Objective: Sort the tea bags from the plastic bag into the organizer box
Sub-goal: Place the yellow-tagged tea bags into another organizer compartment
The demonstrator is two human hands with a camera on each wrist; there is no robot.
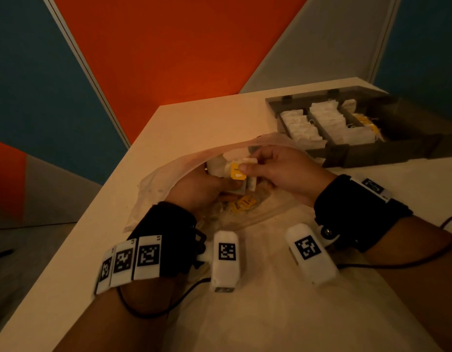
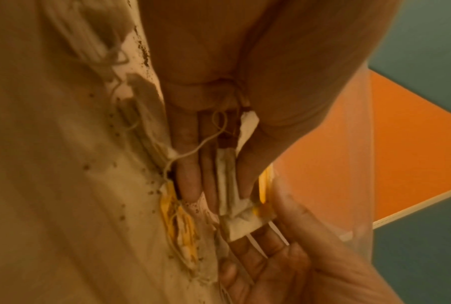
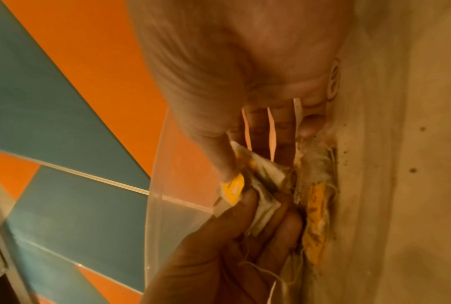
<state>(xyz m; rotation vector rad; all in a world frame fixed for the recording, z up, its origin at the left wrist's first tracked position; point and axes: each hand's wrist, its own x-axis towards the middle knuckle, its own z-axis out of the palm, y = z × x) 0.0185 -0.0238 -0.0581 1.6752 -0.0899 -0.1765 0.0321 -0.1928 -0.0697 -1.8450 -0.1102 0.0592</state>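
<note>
Both hands are inside the mouth of a clear plastic bag lying on the white table. My left hand grips a small bunch of white tea bags between thumb and fingers. My right hand pinches the yellow tag and the top edge of one tea bag in that bunch. More tea bags with yellow tags lie loose at the bottom of the plastic bag. The grey organizer box stands open at the far right, with rows of tea bags in its compartments.
Loose tea crumbs speckle the inside of the plastic bag. Cables run from both wrist cameras across the near table. The table's left edge drops to a floor of orange, teal and grey panels.
</note>
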